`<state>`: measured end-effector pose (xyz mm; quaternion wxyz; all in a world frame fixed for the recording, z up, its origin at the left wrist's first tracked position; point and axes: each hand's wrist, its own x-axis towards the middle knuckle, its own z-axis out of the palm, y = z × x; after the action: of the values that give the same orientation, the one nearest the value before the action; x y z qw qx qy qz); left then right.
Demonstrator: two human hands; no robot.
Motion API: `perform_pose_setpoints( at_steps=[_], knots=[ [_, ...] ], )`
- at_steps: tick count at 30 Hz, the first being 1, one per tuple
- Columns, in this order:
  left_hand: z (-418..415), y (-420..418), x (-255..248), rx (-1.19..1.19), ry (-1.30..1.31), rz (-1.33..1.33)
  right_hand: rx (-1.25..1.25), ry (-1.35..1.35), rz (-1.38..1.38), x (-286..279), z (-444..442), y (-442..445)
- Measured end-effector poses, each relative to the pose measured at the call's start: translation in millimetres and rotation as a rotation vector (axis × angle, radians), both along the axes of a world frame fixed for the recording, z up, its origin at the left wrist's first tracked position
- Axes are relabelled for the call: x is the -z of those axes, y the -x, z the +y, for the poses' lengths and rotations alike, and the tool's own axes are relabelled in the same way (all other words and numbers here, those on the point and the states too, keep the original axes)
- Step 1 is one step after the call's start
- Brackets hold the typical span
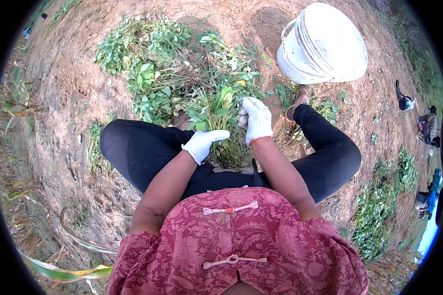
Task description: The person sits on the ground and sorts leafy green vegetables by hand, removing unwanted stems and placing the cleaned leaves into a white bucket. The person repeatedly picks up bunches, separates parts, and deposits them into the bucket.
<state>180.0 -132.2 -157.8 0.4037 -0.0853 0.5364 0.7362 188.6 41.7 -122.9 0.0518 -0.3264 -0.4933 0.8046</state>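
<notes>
Between my legs stands a bunch of leafy green plants, its stems running down towards my lap. My left hand, in a white knit glove, is at the left side of these stems. Its thumb lies across them and the other fingers are mostly hidden. My right hand, gloved the same way with a red-orange cuff edge, is close to the bunch's right side. Its fingers are curled and look soiled at the tips; whether something is pinched in them is not visible. Beyond both hands spreads a heap of cut or uprooted plants.
A white plastic bucket is tilted beyond my right foot. More plants lie in a pile at the right. Dry, maize-like leaves reach in from the left. Other people are far off at the right rim.
</notes>
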Motion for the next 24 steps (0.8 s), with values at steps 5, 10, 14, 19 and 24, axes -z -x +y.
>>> perform_pose_setpoints(
  at_steps=[5, 10, 14, 19, 24],
  knots=[
    [-5.3, 2.0, 9.5, -0.099, 0.065, -0.028, 0.116, 0.155, 0.11, -9.2, 46.8, 9.1],
    [0.3, 2.5, -3.9, -0.164, -0.028, -0.001, -0.12, 0.393, 0.178, -1.2, 28.3, -8.1],
    [-10.4, 8.0, 28.9, -0.148, -0.154, -0.077, -0.318, 0.342, 0.079, 3.5, 15.2, -12.1],
    [-7.0, 12.6, 2.7, -0.245, -0.257, -0.291, -0.441, 0.342, -0.044, 19.4, 10.0, -16.6],
    [-10.1, 13.9, 14.1, -0.245, -0.284, -0.266, -0.556, 0.163, -0.124, 5.0, -2.0, -18.1]
  ],
)
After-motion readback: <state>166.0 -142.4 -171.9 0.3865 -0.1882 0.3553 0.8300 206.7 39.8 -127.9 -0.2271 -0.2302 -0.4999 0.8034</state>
